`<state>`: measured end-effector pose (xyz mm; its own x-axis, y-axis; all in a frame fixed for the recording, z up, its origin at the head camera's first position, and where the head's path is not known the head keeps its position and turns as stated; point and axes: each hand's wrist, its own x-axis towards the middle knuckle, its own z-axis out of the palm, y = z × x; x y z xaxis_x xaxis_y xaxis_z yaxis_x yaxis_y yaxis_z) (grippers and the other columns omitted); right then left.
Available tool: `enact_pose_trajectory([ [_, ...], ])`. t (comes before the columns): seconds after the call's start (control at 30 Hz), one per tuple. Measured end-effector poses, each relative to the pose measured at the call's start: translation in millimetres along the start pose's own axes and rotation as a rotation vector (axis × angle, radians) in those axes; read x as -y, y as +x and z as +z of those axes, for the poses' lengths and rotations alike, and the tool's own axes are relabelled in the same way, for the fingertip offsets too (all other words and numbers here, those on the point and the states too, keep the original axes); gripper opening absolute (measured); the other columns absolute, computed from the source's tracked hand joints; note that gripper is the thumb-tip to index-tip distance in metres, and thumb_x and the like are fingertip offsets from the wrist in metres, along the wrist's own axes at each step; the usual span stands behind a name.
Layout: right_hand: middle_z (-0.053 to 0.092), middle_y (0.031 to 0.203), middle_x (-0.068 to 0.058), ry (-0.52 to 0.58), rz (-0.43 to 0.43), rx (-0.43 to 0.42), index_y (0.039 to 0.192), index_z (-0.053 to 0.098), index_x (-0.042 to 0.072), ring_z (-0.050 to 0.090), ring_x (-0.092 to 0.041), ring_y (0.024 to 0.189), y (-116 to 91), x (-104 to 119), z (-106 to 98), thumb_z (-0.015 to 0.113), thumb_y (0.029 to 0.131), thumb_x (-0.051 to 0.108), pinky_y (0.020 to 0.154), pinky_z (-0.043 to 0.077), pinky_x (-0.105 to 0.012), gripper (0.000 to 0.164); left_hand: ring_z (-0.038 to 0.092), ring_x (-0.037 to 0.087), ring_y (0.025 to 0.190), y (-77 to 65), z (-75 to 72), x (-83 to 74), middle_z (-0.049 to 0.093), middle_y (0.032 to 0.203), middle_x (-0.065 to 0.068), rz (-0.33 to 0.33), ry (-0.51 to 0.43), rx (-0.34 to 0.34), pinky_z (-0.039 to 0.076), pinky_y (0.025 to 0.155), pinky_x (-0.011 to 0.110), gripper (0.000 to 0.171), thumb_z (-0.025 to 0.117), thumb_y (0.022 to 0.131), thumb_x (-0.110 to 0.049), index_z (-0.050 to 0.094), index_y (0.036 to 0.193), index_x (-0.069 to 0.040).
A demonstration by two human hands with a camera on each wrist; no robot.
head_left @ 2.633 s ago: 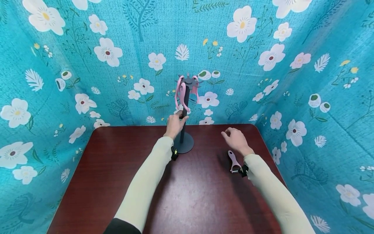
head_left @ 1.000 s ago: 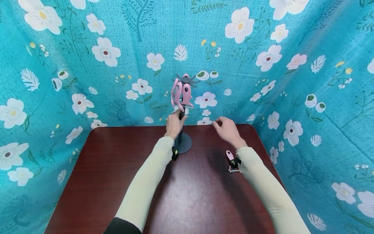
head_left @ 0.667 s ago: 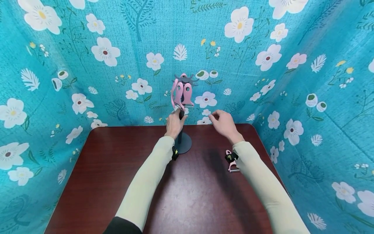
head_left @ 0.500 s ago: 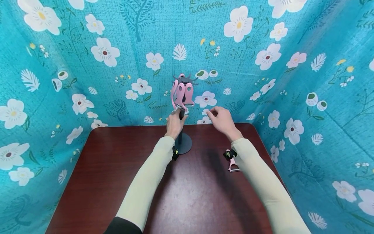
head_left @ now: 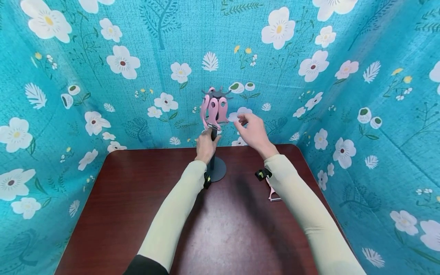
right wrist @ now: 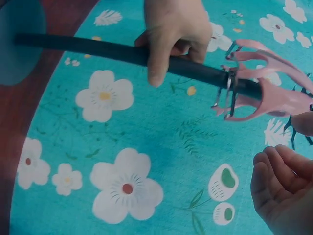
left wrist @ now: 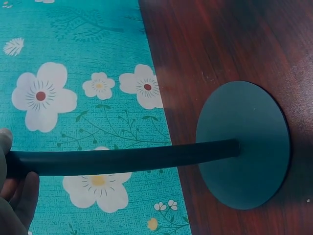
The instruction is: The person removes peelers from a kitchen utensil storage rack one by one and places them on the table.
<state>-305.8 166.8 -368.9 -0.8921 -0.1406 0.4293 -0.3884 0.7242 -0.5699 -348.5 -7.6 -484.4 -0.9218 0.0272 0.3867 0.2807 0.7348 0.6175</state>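
Hanging from the dark, round-based stand [left wrist: 146, 159] are pink, metal-bladed peelers [head_left: 213, 112].

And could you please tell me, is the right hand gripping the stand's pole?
No, the left hand grips the pole; the right hand is apart from it.

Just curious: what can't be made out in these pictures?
Loose peeler, head view: handle partly hidden by the black wrist device.
Hanging peelers, head view: they overlap, so their exact number is unclear.
Stand, left wrist view: top cut off by the left edge.
Right hand, right wrist view: partly cut off by the right edge.
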Motion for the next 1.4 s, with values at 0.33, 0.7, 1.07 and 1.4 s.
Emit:
enact_pose_trajectory([
  [0.33,0.062,0.106,-0.010,-0.010,-0.024,-0.004,0.123,0.060,0.005,0.059,-0.021,0.094,11.4,21.4,6.2,0.060,0.094,0.033,0.078,0.048,-0.038,0.041,0.061,0.025,0.070,0.2,4.6,-1.7,0.054,0.081,0.009,-0.029,0.042,-0.038,0.050,0.058,0.037,0.030,0.062,0.092,-0.037,0.056,0.098,-0.008],
  [0.7,0.060,0.103,-0.006,-0.041,-0.001,0.012,0.121,0.062,0.007,0.055,-0.020,0.095,19.7,24.0,13.1,0.064,0.091,0.030,0.083,0.041,-0.039,0.038,0.064,0.028,0.075,0.4,5.2,-0.7,0.058,0.091,0.013,-0.047,0.041,-0.036,0.053,0.063,0.040,0.040,0.058,0.092,-0.042,0.060,0.111,-0.006],
  [1.07,0.062,0.107,-0.012,-0.020,0.022,0.030,0.120,0.062,0.007,0.057,-0.020,0.093,23.5,22.0,17.1,0.065,0.091,0.030,0.092,0.037,-0.044,0.037,0.064,0.030,0.074,-0.4,4.3,-1.1,0.059,0.089,0.015,-0.033,-0.003,-0.063,0.053,0.063,0.041,0.032,0.066,0.090,-0.033,0.061,0.102,-0.004],
  [1.4,0.061,0.103,-0.006,-0.013,0.027,0.038,0.120,0.062,0.008,0.058,-0.022,0.096,26.1,23.4,15.3,0.064,0.092,0.030,0.094,0.035,-0.046,0.036,0.065,0.028,0.075,-0.3,4.0,-0.2,0.060,0.087,0.013,-0.014,0.004,-0.073,0.053,0.064,0.040,0.030,0.064,0.091,-0.036,0.060,0.095,-0.006],
])
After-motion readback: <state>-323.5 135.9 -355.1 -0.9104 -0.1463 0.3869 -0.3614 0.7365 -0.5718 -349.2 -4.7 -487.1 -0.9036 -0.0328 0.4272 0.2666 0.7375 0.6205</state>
